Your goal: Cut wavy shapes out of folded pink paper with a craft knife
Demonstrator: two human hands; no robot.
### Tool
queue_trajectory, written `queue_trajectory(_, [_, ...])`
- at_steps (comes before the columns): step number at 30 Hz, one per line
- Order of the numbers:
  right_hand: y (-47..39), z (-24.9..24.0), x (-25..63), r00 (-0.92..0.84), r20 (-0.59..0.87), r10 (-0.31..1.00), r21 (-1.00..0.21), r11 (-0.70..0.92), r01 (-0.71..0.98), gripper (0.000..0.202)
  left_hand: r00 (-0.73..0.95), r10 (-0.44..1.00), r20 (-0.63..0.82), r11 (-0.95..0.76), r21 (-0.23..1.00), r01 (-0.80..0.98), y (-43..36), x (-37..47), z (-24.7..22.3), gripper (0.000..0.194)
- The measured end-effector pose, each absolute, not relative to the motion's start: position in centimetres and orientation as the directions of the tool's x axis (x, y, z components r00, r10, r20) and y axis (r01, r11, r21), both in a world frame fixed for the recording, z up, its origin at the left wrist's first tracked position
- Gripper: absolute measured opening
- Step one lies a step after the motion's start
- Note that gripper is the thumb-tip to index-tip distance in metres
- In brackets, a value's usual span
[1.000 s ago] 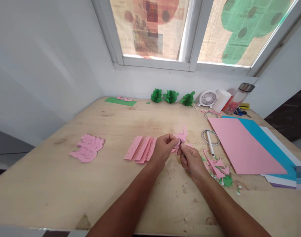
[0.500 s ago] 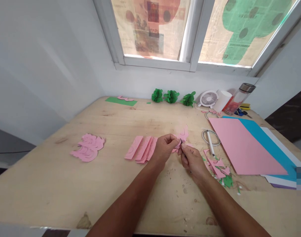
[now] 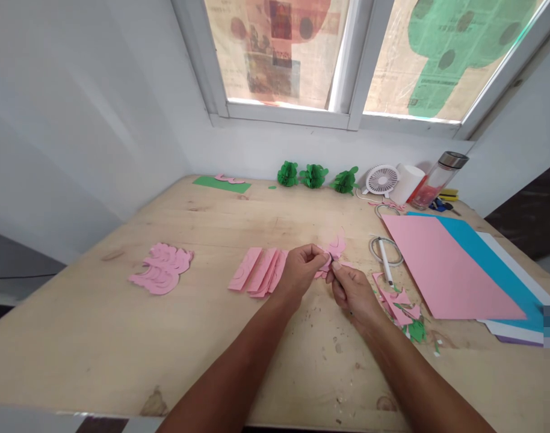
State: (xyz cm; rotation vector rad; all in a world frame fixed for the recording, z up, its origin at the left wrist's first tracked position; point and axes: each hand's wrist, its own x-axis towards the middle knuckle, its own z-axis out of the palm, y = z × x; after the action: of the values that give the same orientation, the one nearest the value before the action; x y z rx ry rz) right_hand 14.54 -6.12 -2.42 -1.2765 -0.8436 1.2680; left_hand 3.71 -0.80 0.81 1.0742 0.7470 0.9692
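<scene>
Near the middle of the table, my left hand (image 3: 303, 264) pinches a piece of pink paper (image 3: 336, 245) between thumb and fingertips. My right hand (image 3: 354, 291) is closed round a slim dark tool (image 3: 333, 258); its tip meets the paper, and most of it is hidden in the fist, so I cannot tell its kind. Left of my left hand lie several folded pink paper strips (image 3: 247, 269) with curved outlines on them. Farther left is a pile of pink scalloped cut-outs (image 3: 162, 267).
Pink and green scraps (image 3: 404, 310) lie right of my right hand, below a white pen (image 3: 385, 261) and a coiled cable. Large coloured sheets (image 3: 451, 264) cover the right side. Green paper figures (image 3: 315, 175), a small fan (image 3: 381, 180) and a glass bottle (image 3: 440, 180) line the back.
My right hand has shifted very slightly, with its fingers still round the tool. My left hand keeps its pinch on the paper. The things on the table have stayed put.
</scene>
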Motion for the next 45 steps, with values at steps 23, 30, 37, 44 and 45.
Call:
queue_trajectory(23, [-6.12, -2.28, 14.45, 0.199, -0.18, 0.963, -0.972, -0.144, -0.186, 0.039, 0.382, 0.922, -0.058, 0.168, 0.951, -0.26, -0.74, 3.67, 0.73, 0.02])
queue_trajectory(30, [-6.14, -2.21, 14.45, 0.217, -0.18, 0.96, -0.974, -0.142, -0.178, 0.041, 0.37, 0.927, -0.053, 0.163, 0.948, -0.272, -0.82, 3.72, 0.82, 0.019])
queue_trajectory(37, [-6.04, -2.48, 14.54, 0.22, -0.175, 0.96, -0.974, -0.136, -0.182, 0.038, 0.372, 0.925, -0.077, 0.192, 0.939, -0.284, -1.03, 3.75, 1.22, 0.017])
queue_trajectory(44, [-6.01, -2.51, 14.42, 0.221, -0.182, 0.958, -0.972, -0.141, -0.188, 0.038, 0.369, 0.927, -0.058, 0.177, 0.939, -0.296, -0.89, 3.77, 0.95, 0.016])
queue_trajectory(45, [-6.01, -2.5, 14.4, 0.221, -0.181, 0.958, -0.972, -0.141, -0.187, 0.038, 0.368, 0.928, -0.058, 0.176, 0.939, -0.295, -0.89, 3.77, 0.94, 0.017])
